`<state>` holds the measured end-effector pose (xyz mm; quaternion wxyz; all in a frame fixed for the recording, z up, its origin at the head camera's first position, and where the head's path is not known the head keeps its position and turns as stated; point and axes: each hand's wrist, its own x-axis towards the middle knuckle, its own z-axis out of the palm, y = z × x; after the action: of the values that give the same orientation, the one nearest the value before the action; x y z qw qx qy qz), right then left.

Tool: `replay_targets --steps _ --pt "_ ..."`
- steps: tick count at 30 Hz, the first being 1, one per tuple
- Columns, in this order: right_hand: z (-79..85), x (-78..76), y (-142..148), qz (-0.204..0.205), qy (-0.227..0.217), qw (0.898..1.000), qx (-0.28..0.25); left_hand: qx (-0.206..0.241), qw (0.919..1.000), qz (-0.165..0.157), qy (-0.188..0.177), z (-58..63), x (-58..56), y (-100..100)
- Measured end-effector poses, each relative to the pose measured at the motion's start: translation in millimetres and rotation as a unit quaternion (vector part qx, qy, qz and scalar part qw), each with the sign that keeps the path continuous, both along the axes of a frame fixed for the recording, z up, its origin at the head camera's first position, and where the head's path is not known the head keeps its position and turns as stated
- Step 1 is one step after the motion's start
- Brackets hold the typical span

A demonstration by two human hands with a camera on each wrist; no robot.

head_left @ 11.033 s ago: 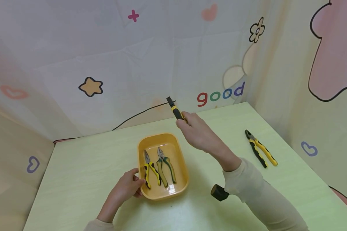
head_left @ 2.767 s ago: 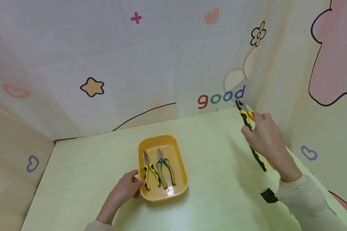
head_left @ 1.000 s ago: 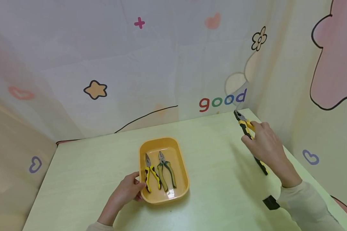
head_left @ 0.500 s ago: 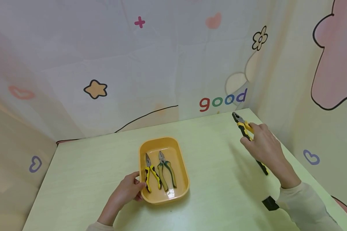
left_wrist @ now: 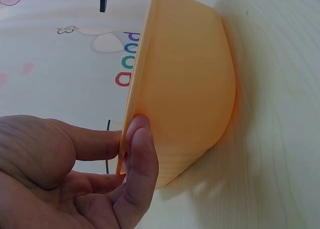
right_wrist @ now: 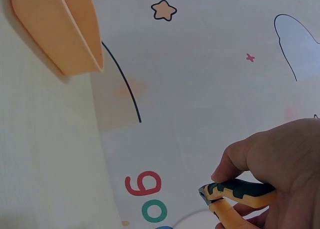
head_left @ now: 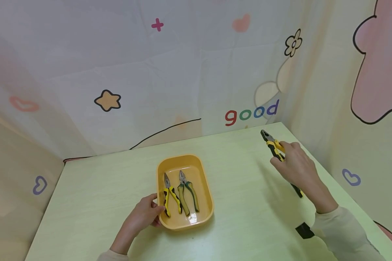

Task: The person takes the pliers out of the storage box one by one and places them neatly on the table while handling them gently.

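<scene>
In the head view my left hand (head_left: 145, 214) grips the near-left rim of a yellow plastic tray (head_left: 209, 188), its thumb inside and fingers outside, as the left wrist view also shows. Two pairs of pliers lie in the tray: needle-nose pliers (head_left: 167, 180) with yellow-black handles at left, and green-handled pliers (head_left: 183, 177) beside them. Over the right of the table, my right hand (head_left: 297, 165) holds combination pliers (head_left: 270, 142) by the yellow-black handles, jaws pointing away to the far left. Below that hand shows a black-and-yellow handle end (head_left: 297, 191) of another tool on the table, mostly hidden.
The pale green table (head_left: 241, 217) ends at a printed curtain (head_left: 170, 72) behind and on both sides. A black block (head_left: 304, 230) sits at the right wrist. Bare tabletop lies between the tray and my right hand.
Eleven seconds ago my right hand held its tool beyond the tray, and it moved over to the right side. In the last second it drifted slightly left. My left hand kept its place.
</scene>
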<state>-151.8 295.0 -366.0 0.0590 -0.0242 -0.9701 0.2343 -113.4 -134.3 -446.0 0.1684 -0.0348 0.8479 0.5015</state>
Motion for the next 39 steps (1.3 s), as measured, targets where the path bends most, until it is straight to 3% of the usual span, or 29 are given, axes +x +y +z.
replay_targets --steps 39 --pt "-27.3 -6.4 13 0.018 -0.031 0.999 0.019 -0.007 1.0 0.002 -0.005 2.5 0.6 0"
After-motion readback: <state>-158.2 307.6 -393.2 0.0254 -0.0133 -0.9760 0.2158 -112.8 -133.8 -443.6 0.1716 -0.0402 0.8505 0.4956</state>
